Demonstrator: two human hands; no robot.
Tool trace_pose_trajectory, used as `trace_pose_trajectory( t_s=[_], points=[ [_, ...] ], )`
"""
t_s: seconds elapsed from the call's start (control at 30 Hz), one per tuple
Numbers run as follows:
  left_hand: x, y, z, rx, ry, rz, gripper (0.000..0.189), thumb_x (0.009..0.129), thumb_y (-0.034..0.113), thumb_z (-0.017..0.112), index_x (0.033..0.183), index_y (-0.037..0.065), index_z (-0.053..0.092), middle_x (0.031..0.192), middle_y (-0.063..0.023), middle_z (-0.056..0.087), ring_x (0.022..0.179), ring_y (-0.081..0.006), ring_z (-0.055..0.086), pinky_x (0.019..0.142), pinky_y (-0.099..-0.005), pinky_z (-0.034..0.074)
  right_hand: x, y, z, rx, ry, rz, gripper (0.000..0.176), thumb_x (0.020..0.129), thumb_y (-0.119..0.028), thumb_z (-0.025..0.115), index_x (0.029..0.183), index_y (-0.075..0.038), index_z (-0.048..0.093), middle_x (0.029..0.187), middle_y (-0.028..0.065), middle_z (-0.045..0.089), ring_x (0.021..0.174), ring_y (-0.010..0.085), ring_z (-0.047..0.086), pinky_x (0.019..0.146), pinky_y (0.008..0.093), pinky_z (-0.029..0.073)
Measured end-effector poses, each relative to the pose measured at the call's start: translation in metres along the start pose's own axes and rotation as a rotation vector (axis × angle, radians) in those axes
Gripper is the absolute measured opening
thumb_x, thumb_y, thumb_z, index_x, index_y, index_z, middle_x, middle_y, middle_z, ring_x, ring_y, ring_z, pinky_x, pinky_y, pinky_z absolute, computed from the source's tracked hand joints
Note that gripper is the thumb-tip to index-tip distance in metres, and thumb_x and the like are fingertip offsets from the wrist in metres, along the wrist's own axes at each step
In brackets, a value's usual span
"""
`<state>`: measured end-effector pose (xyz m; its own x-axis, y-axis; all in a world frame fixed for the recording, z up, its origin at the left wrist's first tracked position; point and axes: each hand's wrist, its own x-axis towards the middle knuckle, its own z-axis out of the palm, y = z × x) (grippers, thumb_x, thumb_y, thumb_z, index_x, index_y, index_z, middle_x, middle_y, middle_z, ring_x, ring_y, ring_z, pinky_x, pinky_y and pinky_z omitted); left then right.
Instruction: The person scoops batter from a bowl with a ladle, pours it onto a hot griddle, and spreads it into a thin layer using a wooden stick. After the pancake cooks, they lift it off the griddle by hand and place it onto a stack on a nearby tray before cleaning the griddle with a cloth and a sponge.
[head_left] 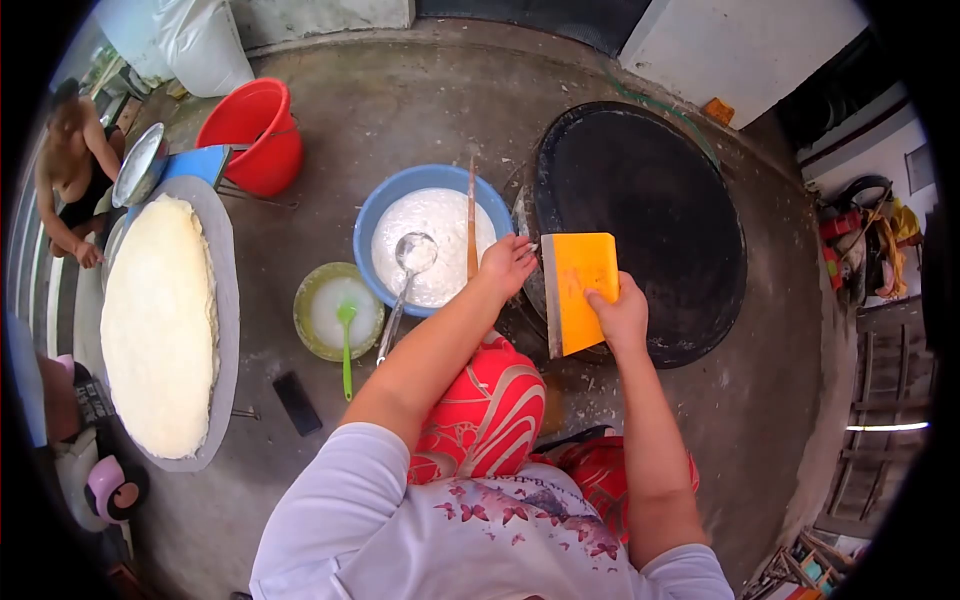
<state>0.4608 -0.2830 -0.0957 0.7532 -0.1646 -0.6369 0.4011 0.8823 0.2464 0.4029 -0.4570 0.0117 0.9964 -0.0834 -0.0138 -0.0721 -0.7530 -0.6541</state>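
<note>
My right hand point(622, 308) is closed round the yellow scraper point(582, 290), which has a grey edge on its left side and is held over the near left rim of the round black griddle point(640, 220). Just left of the scraper, my left hand point(507, 265) has its fingers bent and partly spread, with nothing clearly in them. Beside that hand is a blue basin point(368, 225) of white batter point(410, 210); a metal ladle point(405, 275) and a wooden stick point(472, 225) rest in it.
A green bowl point(310, 335) with a green spoon point(347, 350) stands left of the basin. Farther left are a phone point(297, 403), stacked pale flat sheets point(160, 330) on a stand, and a red bucket point(270, 160). Another person point(75, 170) crouches at the far left.
</note>
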Motion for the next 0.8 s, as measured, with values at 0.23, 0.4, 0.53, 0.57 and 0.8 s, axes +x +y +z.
trace_pose_trajectory(
  t_s=[0.23, 0.4, 0.53, 0.57, 0.8],
  points=[
    [0.004, 0.0, -0.004, -0.026, 0.048, 0.031, 0.034, 0.092, 0.021, 0.035, 0.111, -0.005, 0.043, 0.123, -0.0167, 0.04, 0.116, -0.0263, 0.039, 0.1, -0.0372, 0.032, -0.005, 0.007, -0.014, -0.073, 0.098, 0.059, 0.03, 0.072, -0.015, 0.065, 0.096, -0.001, 0.056, 0.09, 0.0171, 0.063, 0.084, 0.0313, 0.06, 0.075, 0.0355, 0.047],
    [0.008, -0.004, -0.007, -0.041, 0.062, 0.006, 0.039, 0.092, 0.024, 0.035, 0.116, -0.007, 0.041, 0.122, -0.0173, 0.042, 0.113, -0.0271, 0.041, 0.099, -0.0361, 0.033, -0.012, -0.01, -0.004, -0.05, 0.018, -0.005, 0.032, 0.071, -0.016, 0.065, 0.098, -0.001, 0.056, 0.09, 0.018, 0.062, 0.084, 0.0329, 0.06, 0.075, 0.0363, 0.047],
    [0.005, -0.003, -0.006, -0.027, 0.052, 0.007, 0.04, 0.092, 0.024, 0.035, 0.117, -0.007, 0.04, 0.123, -0.0178, 0.041, 0.114, -0.0277, 0.04, 0.099, -0.037, 0.033, -0.01, -0.017, -0.022, -0.093, 0.061, 0.117, 0.039, 0.073, -0.009, 0.064, 0.109, 0.0, 0.052, 0.096, 0.0177, 0.062, 0.088, 0.027, 0.061, 0.078, 0.0318, 0.047],
    [0.005, -0.003, -0.006, -0.03, 0.052, 0.01, 0.04, 0.092, 0.024, 0.035, 0.117, -0.007, 0.04, 0.123, -0.0178, 0.041, 0.114, -0.0278, 0.04, 0.099, -0.0372, 0.033, -0.011, -0.017, -0.02, -0.094, 0.059, 0.115, 0.039, 0.073, -0.009, 0.064, 0.109, 0.0, 0.052, 0.096, 0.0177, 0.062, 0.088, 0.027, 0.061, 0.078, 0.0318, 0.047],
    [0.013, -0.007, -0.009, -0.028, 0.058, 0.004, 0.039, 0.092, 0.024, 0.036, 0.117, -0.006, 0.041, 0.122, -0.0175, 0.042, 0.112, -0.0274, 0.041, 0.099, -0.0373, 0.034, -0.011, -0.024, -0.023, -0.177, 0.047, 0.02, 0.062, 0.072, -0.009, 0.063, 0.129, -0.008, 0.038, 0.104, 0.0191, 0.059, 0.094, 0.0303, 0.059, 0.082, 0.0321, 0.045]
  ],
)
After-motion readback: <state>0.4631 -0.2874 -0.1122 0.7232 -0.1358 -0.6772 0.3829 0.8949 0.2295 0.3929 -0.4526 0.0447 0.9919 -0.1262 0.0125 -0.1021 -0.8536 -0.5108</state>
